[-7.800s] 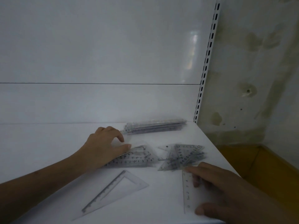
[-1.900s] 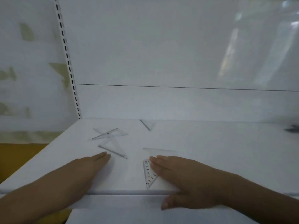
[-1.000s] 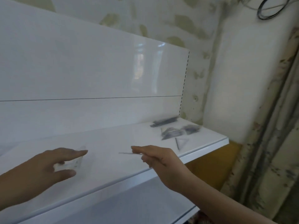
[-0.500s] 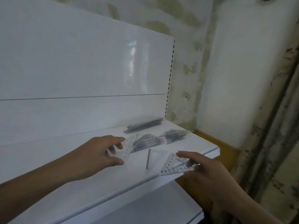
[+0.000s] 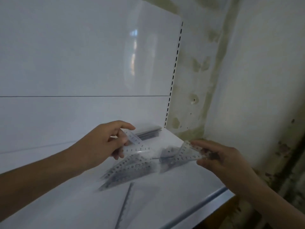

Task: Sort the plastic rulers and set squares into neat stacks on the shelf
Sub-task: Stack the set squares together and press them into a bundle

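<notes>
Left hand pinches set square; right hand pinches another, frame centre-right. Shelf lower left bare; front edge lower right.

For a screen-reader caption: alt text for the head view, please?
Each hand holds a clear set square, left hand and right hand, above two loose piles on a white shelf; rulers are stacked at the back.

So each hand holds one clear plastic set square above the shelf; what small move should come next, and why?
Probably lower the left hand and lay its clear plastic set square on the fanned pile of set squares directly beneath it. The right hand holds another small set square over a second, darker pile, so both seem ready to drop.
</notes>
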`<state>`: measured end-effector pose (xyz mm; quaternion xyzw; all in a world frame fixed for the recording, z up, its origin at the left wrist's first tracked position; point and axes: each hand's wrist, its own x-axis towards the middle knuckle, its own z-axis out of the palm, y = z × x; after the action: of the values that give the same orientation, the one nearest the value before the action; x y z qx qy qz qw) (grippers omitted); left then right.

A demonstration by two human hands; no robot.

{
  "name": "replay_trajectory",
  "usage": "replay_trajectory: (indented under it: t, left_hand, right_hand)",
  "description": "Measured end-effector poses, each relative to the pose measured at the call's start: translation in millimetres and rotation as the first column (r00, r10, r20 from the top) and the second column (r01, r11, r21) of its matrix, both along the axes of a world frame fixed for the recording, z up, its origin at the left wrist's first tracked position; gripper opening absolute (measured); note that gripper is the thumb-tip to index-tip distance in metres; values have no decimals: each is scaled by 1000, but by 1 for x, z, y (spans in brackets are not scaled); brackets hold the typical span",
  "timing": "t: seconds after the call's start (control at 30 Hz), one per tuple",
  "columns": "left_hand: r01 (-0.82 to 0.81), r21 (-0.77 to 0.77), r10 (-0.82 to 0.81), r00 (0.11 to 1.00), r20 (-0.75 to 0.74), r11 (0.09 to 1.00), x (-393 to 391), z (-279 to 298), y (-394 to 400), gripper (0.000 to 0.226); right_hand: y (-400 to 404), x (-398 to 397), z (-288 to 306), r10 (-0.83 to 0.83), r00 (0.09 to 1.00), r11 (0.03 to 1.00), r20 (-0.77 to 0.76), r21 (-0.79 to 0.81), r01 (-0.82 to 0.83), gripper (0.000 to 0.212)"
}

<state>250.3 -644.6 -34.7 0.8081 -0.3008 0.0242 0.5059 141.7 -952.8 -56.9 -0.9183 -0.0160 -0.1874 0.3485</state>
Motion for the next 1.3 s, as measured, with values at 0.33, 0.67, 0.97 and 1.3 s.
replay_trajectory:
  t: [0.33, 0.67, 0.97, 1.3]
  left_hand:
    - [-180, 147, 168, 981, 93, 973, 23, -8, -58, 37]
    - [-213, 378, 175, 976, 133, 901, 27, -26, -165, 42]
    - [-393, 613, 99, 885, 456, 686, 36, -44, -181, 38]
    - [-514, 404, 297, 821, 488, 757, -9, -22, -83, 42]
  right_hand:
    - [-33, 92, -6, 235, 961, 971, -148, -13, -239, 41]
    - [-80, 126, -28, 468, 841, 866, -271, -49, -497, 53]
    - [-115, 120, -26, 541, 784, 809, -304, -66, -584, 67]
    - [-57, 108, 15, 647, 740, 713, -186, -198, -673, 59]
